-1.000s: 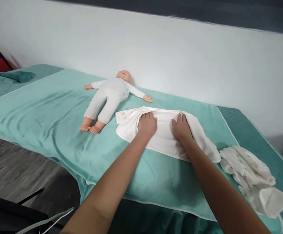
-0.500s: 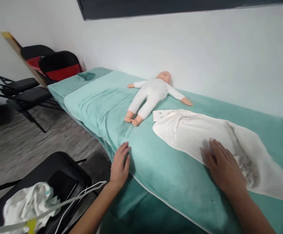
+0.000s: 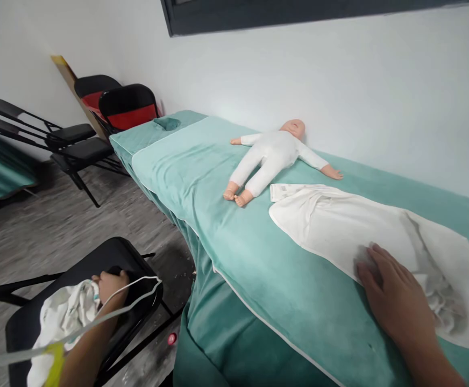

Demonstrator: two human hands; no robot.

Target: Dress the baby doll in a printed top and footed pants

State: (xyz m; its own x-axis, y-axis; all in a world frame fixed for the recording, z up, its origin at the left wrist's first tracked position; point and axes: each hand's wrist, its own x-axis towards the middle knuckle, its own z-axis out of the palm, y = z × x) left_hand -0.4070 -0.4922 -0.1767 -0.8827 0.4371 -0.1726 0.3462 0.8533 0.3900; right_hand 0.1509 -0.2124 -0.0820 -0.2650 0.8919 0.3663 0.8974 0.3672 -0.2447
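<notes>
My left hand (image 3: 113,286) is down at the black folding chair (image 3: 28,328), beside a crumpled white cloth (image 3: 67,309). Its fingers curl by a small dark object whose kind I cannot make out. My right hand (image 3: 396,295), fingers spread, is at the near edge of a white fabric piece (image 3: 347,220) spread over the bed. Some bunched white material (image 3: 446,306) shows beyond that hand. A baby doll (image 3: 275,150) in a white bodysuit lies on its back, arms out, past the fabric's upper left corner.
The bed, under a green cover (image 3: 202,177), runs along the wall. A pale cable (image 3: 137,301) crosses in front of my left forearm. More folding chairs (image 3: 129,107) stand at the far left. A small red round thing (image 3: 172,338) is on the floor.
My left hand has moved from the bed's edge down left to the chair. My right hand stays by the white fabric. The view has turned a little left.
</notes>
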